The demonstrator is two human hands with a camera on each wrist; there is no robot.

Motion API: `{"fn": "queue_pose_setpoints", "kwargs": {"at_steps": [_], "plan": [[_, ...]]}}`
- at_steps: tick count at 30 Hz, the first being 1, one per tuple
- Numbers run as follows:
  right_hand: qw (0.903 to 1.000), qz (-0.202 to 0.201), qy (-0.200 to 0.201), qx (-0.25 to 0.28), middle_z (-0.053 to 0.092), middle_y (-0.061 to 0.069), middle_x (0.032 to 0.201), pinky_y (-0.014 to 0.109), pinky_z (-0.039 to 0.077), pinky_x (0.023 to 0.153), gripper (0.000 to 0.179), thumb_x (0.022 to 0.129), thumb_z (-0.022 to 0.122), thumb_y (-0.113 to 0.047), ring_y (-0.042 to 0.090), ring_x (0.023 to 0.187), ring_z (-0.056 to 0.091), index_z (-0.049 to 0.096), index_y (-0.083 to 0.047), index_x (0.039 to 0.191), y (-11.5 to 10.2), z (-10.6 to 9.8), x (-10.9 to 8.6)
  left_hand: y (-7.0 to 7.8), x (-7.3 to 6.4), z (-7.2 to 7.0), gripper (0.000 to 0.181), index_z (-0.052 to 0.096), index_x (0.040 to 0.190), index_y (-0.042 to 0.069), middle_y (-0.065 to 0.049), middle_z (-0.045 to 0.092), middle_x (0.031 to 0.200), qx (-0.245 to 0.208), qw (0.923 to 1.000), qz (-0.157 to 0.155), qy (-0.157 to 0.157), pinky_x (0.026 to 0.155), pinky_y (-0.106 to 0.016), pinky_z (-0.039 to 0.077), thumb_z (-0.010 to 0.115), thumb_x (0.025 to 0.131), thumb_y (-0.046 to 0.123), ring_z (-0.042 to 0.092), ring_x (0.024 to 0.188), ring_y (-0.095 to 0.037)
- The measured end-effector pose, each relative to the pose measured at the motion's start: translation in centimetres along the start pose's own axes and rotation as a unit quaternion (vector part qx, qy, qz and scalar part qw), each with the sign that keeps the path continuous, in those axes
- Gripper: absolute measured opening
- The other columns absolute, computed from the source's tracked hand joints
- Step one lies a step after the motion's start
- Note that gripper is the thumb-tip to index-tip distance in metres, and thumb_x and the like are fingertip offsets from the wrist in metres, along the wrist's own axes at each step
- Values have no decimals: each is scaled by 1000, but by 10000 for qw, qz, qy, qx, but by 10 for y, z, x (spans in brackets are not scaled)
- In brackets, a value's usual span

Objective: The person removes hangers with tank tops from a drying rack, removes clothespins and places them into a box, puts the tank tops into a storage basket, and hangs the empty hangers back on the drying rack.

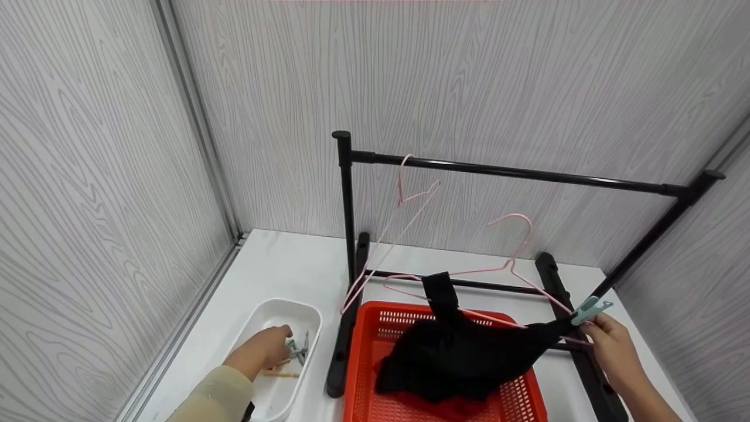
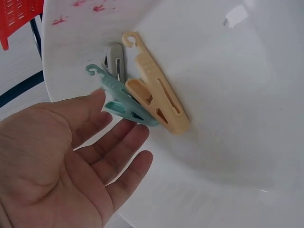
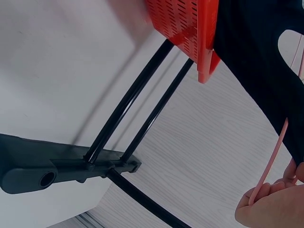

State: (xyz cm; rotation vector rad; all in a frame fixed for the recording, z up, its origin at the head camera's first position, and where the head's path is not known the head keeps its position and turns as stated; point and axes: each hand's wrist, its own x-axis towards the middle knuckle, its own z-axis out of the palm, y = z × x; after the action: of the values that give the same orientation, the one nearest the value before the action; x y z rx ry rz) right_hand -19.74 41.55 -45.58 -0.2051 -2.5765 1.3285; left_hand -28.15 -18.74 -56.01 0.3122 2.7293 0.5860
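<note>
My left hand (image 1: 265, 350) reaches into a white bin (image 1: 319, 328) of clothespins. Its loosely bent fingers are right at a teal clothespin (image 2: 124, 102) in the left wrist view. Against that lies a pale orange clothespin (image 2: 159, 88), with a grey clothespin (image 2: 115, 59) behind. On the other side my right hand (image 1: 612, 346) grips the lower corner of a pink hanger (image 1: 515, 264). A black garment (image 1: 463, 354) hangs from this hanger by its straps. Close to my right fingertips, another teal clothespin (image 1: 589, 310) clamps one strap at the hanger's corner.
A black rack (image 1: 515, 171) stands behind, with a second pink hanger (image 1: 389, 240) on its rail. Below the garment is a red basket (image 1: 360, 363), between the rack's feet. Patterned wall panels (image 1: 457, 76) enclose the white table (image 1: 275, 258).
</note>
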Motion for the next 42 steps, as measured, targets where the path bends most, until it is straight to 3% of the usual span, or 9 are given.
{"fn": "queue_pose_setpoints", "kwargs": {"at_steps": [4, 7, 11, 15, 19, 24, 30, 37, 42], "plan": [[9999, -81, 46, 43, 58, -25, 98, 8, 37, 83, 23, 102, 48, -6, -17, 97, 46, 61, 11, 111, -1, 1, 1, 0, -1, -7, 35, 56, 128, -6, -28, 61, 121, 34, 10000, 29, 47, 100, -56, 43, 63, 96, 7, 57, 116, -45], [10000, -50, 5, 29, 59, -24, 99, 8, 36, 83, 25, 103, 48, -8, -17, 98, 46, 61, 10, 113, -1, 0, 1, 4, -3, -13, 32, 58, 126, -5, -23, 64, 115, 106, 9995, 130, 250, 97, -55, 46, 63, 97, 9, 60, 112, -42], [9999, 77, -110, -73, 61, -19, 106, 12, 40, 90, 28, 105, 46, -12, -20, 99, 45, 60, 9, 118, 0, 0, 1, 16, -4, -24, 28, 61, 123, -2, -15, 67, 105, 359, 9961, 346, 732, 88, -51, 51, 63, 98, 11, 65, 99, -35], [9999, 57, -84, -87, 65, -4, 112, 14, 41, 91, 24, 105, 47, -12, -19, 100, 46, 62, 4, 114, 0, 0, 0, 33, -4, -37, 24, 65, 119, 1, -11, 68, 99, 541, 9880, 558, 1338, 81, -48, 53, 63, 98, 12, 66, 91, -31], [10000, -84, 51, -4, 68, 1, 108, 8, 39, 83, 18, 102, 49, -6, -18, 96, 47, 66, -1, 104, -1, 1, 0, 51, -3, -48, 20, 68, 114, 3, -11, 69, 101, 591, 9772, 754, 1894, 80, -47, 55, 62, 98, 13, 68, 91, -30], [9998, -149, 67, 57, 67, 0, 107, 8, 39, 82, 18, 102, 48, -6, -15, 95, 49, 66, -2, 103, -2, 1, 0, 72, -2, -57, 17, 71, 110, 4, -11, 71, 101, 746, 9605, 1138, 2429, 78, -46, 56, 62, 98, 13, 69, 90, -30], [9996, -254, 142, 36, 67, 1, 105, 8, 40, 81, 18, 102, 49, -4, -12, 95, 50, 66, -1, 104, -3, 2, 1, 95, -3, -67, 15, 71, 107, 5, -10, 70, 98, 860, 9430, 1575, 2804, 76, -45, 56, 61, 97, 11, 68, 87, -29], [9996, -214, 161, 53, 67, 0, 103, 8, 40, 80, 18, 101, 49, -3, -11, 93, 51, 67, -3, 103, -3, 4, 2, 112, -5, -78, 14, 71, 106, 5, -8, 70, 95, 846, 9213, 2007, 3222, 74, -43, 56, 62, 97, 9, 68, 84, -29], [9999, -44, 39, 98, 66, -3, 103, 8, 40, 82, 18, 102, 48, -4, -12, 95, 50, 64, 3, 108, -4, 5, 3, 125, -7, -86, 13, 70, 107, 6, -8, 70, 95, 906, 9008, 2266, 3591, 73, -41, 57, 64, 95, 8, 69, 83, -27]]}}
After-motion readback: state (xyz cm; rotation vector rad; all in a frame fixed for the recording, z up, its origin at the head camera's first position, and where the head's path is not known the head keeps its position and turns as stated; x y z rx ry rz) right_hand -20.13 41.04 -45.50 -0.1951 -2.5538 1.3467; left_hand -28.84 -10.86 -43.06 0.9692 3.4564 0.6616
